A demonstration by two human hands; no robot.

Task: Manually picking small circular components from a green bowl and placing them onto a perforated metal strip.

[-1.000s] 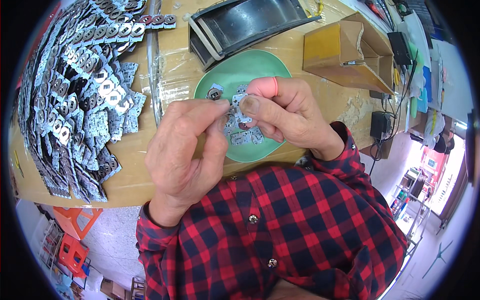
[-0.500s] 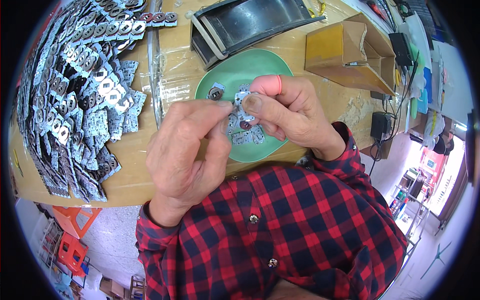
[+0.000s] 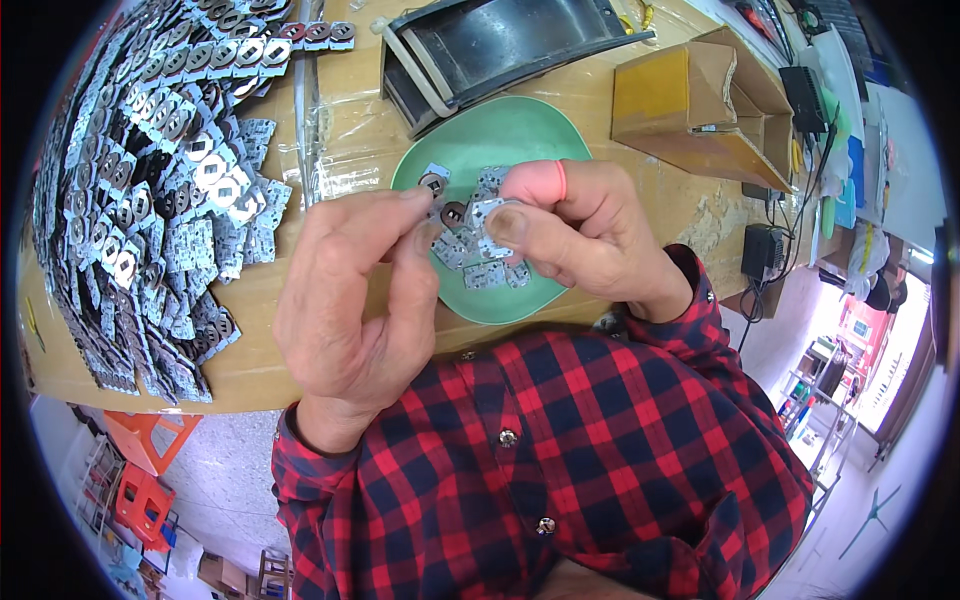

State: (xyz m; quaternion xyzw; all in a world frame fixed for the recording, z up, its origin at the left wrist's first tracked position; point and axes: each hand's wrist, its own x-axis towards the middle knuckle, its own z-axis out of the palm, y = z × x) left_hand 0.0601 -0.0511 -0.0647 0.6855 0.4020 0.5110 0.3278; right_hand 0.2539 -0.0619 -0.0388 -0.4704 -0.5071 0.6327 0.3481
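Observation:
My right hand [image 3: 590, 230] pinches a small pale circuit board [image 3: 487, 218] between thumb and fingers above a green plate [image 3: 540, 130]. A pink cover sits on its forefinger. My left hand [image 3: 345, 285] hovers at the plate's left side, thumb and forefinger slightly apart, with nothing visible between them. Several loose circuit boards [image 3: 486, 275] lie on the plate below. One small board with a dark round part [image 3: 433, 184] rests near the left fingertips, and another dark round part [image 3: 453, 214] shows between the two hands.
Strips of circuit boards with round parts [image 3: 180, 200] heap up on the left of the table [image 3: 350, 110]. A black tray-like holder [image 3: 510, 50] stands behind the plate. To the right are an open cardboard box [image 3: 650, 100], a black adapter [image 3: 763, 250] and cables.
My left hand has drawn back leftward from the board, and its thumb and forefinger have parted a little. The board in my right hand has tilted; that hand has barely shifted.

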